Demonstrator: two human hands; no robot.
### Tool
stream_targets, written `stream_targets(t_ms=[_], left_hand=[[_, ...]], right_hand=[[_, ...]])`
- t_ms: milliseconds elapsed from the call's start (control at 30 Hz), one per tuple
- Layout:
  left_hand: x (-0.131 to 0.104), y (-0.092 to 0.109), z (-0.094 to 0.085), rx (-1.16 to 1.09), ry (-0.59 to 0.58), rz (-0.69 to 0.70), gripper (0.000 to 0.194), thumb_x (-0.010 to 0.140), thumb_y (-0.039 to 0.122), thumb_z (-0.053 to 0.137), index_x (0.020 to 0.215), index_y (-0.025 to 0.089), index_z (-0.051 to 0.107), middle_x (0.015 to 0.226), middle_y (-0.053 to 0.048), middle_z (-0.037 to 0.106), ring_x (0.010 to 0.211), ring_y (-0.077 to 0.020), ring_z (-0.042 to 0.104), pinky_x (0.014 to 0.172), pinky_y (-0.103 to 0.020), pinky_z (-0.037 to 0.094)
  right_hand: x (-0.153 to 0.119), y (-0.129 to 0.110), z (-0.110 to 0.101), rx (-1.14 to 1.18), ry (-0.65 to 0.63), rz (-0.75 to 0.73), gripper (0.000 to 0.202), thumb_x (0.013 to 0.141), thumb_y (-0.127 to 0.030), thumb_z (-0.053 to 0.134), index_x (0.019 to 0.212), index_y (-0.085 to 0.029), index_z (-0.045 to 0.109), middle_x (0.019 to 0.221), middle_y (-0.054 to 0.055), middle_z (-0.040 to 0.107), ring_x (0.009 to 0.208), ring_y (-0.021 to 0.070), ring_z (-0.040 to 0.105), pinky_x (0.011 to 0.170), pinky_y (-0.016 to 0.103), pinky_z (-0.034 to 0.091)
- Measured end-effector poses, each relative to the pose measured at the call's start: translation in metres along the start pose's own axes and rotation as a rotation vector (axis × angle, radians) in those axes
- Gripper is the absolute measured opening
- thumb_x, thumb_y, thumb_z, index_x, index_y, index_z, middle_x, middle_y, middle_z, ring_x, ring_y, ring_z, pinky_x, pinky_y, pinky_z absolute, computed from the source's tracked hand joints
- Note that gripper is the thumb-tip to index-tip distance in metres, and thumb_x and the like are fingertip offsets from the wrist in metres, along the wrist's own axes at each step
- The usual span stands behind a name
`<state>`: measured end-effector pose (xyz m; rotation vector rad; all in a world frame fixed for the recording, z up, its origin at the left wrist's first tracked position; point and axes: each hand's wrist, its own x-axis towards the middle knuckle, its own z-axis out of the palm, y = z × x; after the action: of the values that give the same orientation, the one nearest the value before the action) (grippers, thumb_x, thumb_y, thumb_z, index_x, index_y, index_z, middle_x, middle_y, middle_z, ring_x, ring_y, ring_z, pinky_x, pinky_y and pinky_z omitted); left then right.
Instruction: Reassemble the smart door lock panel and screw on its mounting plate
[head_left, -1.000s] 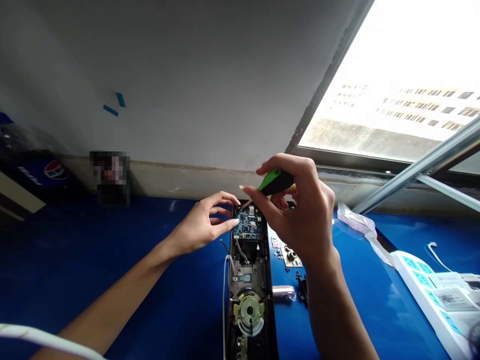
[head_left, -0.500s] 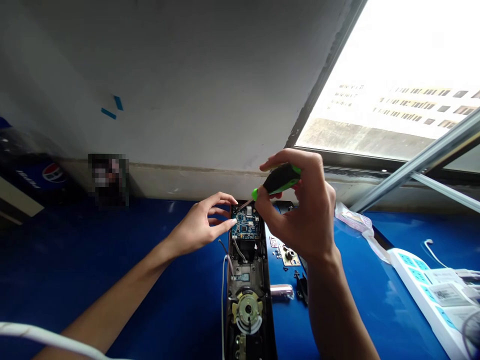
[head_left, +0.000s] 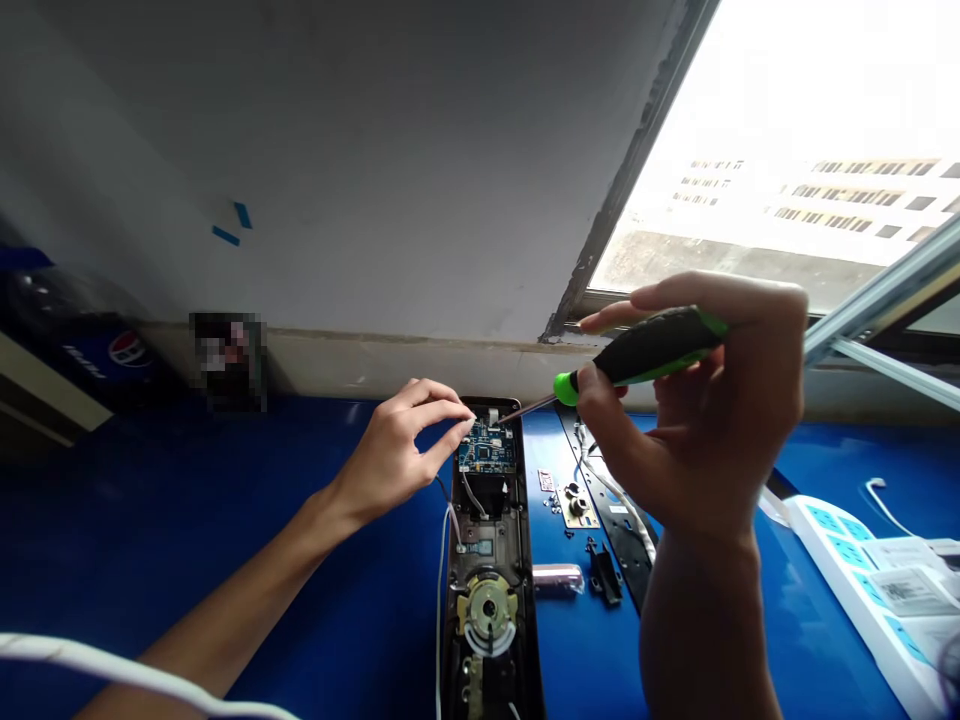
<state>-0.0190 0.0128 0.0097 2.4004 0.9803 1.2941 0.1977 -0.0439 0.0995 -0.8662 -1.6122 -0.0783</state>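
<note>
My right hand (head_left: 697,430) is wrapped round the black and green handle of a screwdriver (head_left: 652,350). Its thin shaft slants down to the left, with the tip over the upper part of a blue circuit board (head_left: 487,455). The board sits at the far end of a long black housing (head_left: 531,560). At the board's upper left corner, my left hand (head_left: 412,435) has thumb and forefinger pinched together; whatever is between them is too small to make out. Lower in the housing lie a round metal mechanism (head_left: 489,607) and thin wires (head_left: 471,492).
Right of the housing lie small screws (head_left: 553,503), a square metal plate (head_left: 577,507), a black bracket (head_left: 604,573), a wrapped pink cylinder (head_left: 559,579) and a long black panel (head_left: 619,515) with cable. A white power strip (head_left: 855,590) stands far right. A white cable (head_left: 135,675) crosses the lower left.
My right hand has drawn the screwdriver up and to the right, away from the board's left corner. The left thumb and forefinger, apart before, have come together.
</note>
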Motion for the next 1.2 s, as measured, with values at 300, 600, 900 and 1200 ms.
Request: stream_targets(t_ms=[300, 600, 900, 1200], left_hand=[[0.018, 0.046, 0.018, -0.153, -0.289, 0.031, 0.018, 0.091, 0.007, 0.071, 0.101, 0.017, 0.081, 0.097, -0.004, 0.079, 0.084, -0.0155, 0.074, 0.078, -0.026, 0.058], [0.072, 0.074, 0.086, 0.276, -0.838, 0.088, 0.020, 0.089, 0.008, 0.063, 0.076, 0.018, 0.076, 0.078, -0.008, 0.073, 0.069, -0.0219, 0.068, 0.060, -0.031, 0.044], [0.071, 0.067, 0.145, 0.406, -1.019, 0.125, 0.022, 0.078, -0.002, 0.056, 0.079, 0.016, 0.068, 0.085, -0.008, 0.071, 0.071, -0.0214, 0.063, 0.059, -0.030, 0.040], [0.071, 0.066, 0.146, 0.409, -1.046, 0.135, 0.023, 0.078, -0.002, 0.055, 0.076, 0.018, 0.066, 0.082, -0.005, 0.069, 0.068, -0.0193, 0.061, 0.057, -0.029, 0.037]], right_hand=[[0.005, 0.020, -0.050, -0.195, -0.345, 0.050, 0.047, 0.079, -0.009, 0.069, 0.123, -0.026, 0.060, 0.104, 0.001, 0.073, 0.074, 0.0137, 0.066, 0.065, 0.031, 0.058], [0.004, 0.052, -0.087, -0.326, -0.796, 0.257, 0.041, 0.083, -0.019, 0.068, 0.124, -0.024, 0.063, 0.080, -0.001, 0.066, 0.065, 0.0126, 0.056, 0.057, 0.026, 0.045], [0.002, 0.057, -0.100, -0.293, -0.821, 0.311, 0.038, 0.085, -0.020, 0.067, 0.122, -0.027, 0.062, 0.087, -0.001, 0.069, 0.071, 0.0129, 0.059, 0.060, 0.024, 0.046], [0.001, 0.063, -0.108, -0.279, -0.788, 0.298, 0.037, 0.083, -0.018, 0.068, 0.118, -0.027, 0.062, 0.090, -0.001, 0.069, 0.073, 0.0135, 0.060, 0.062, 0.025, 0.047]])
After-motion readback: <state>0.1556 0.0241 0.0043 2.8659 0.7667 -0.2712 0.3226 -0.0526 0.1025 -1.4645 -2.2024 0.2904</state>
